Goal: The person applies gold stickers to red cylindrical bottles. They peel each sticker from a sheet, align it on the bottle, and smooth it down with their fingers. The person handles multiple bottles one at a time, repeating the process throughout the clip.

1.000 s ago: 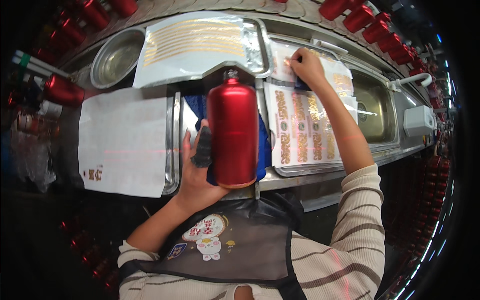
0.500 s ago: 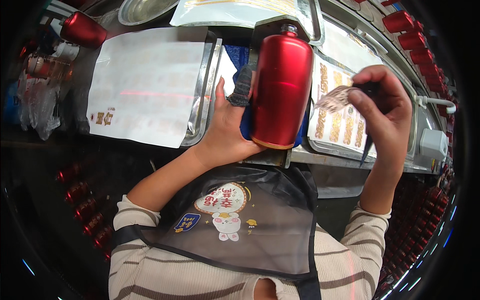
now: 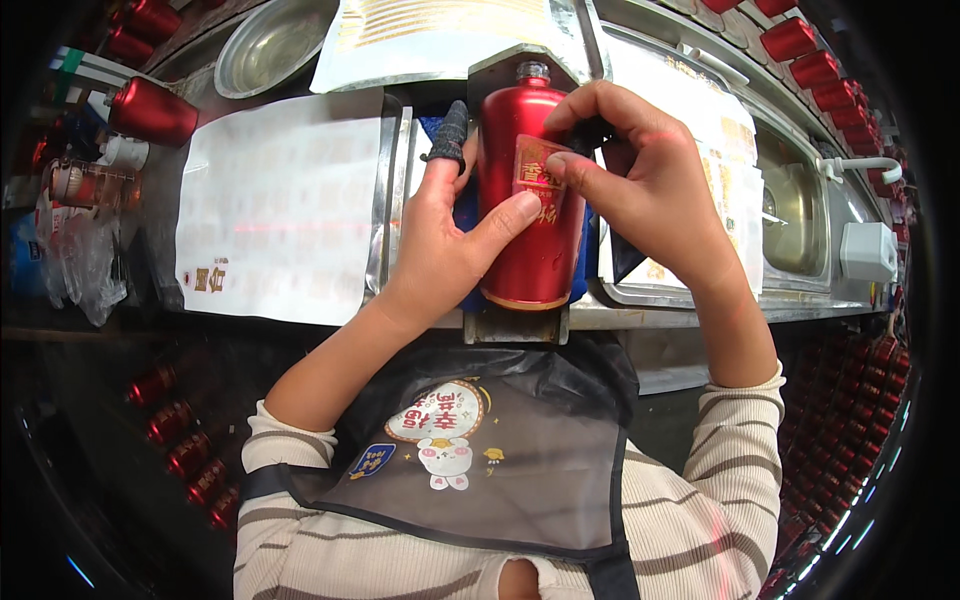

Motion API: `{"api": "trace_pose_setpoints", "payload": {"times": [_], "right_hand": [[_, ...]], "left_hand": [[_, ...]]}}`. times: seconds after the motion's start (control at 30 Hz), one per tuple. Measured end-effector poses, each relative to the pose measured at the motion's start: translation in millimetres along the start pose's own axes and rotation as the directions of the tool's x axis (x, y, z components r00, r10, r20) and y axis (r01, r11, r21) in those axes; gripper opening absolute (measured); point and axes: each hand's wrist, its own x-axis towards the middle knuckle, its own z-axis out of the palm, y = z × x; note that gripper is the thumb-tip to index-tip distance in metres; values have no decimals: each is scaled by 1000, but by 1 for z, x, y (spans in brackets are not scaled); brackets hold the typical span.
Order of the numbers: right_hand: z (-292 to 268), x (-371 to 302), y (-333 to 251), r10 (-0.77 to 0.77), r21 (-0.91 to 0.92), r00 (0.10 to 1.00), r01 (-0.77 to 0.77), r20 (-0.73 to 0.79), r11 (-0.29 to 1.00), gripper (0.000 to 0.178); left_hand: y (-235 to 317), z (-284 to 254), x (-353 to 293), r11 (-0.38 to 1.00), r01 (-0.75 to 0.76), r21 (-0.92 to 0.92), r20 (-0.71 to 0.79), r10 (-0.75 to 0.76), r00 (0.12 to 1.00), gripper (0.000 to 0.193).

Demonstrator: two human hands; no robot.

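A glossy red bottle (image 3: 525,285) with a bare threaded neck lies in a metal holder (image 3: 515,325) with blue padding, neck pointing away from me. My left hand (image 3: 430,230) grips its left side, thumb pressed on the front and a dark knitted cover on one finger. A thin clear label (image 3: 530,165) with gold characters lies against the bottle's upper front. My right hand (image 3: 655,190) pinches the label's right edge between thumb and forefinger. Beneath that palm shows a dark, pointed piece (image 3: 622,250), its kind unclear and partly hidden.
A white backing sheet (image 3: 270,270) covers a metal tray at left. Sheets of gold labels (image 3: 720,130) lie on a tray at right, beside a sink (image 3: 790,200). Behind are a metal bowl (image 3: 270,50) and another sheet (image 3: 430,40). Red bottles (image 3: 155,112) stand around.
My right hand has moved left from over the label sheet and laid the curled label flat against the bottle. My left thumb has come round onto the bottle's front.
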Motion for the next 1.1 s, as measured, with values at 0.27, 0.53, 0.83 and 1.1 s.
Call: {"api": "trace_pose_setpoints", "payload": {"times": [0.27,0.53,0.83,1.1], "right_hand": [[15,-25,17,231,285,935,-151,-271,947,24],[32,-36,16,265,236,938,-211,-225,948,55],[31,-35,13,333,398,925,-240,-183,886,54],[32,-34,12,319,371,931,-236,-180,898,55]], "left_hand": [[9,5,-1,984,-20,-175,1,21,1000,64],[0,8,-5,979,-28,-202,-17,25,1000,67],[-1,10,-6,978,-41,-205,-41,34,999,62],[0,8,-5,980,-29,-197,-25,25,999,61]]}}
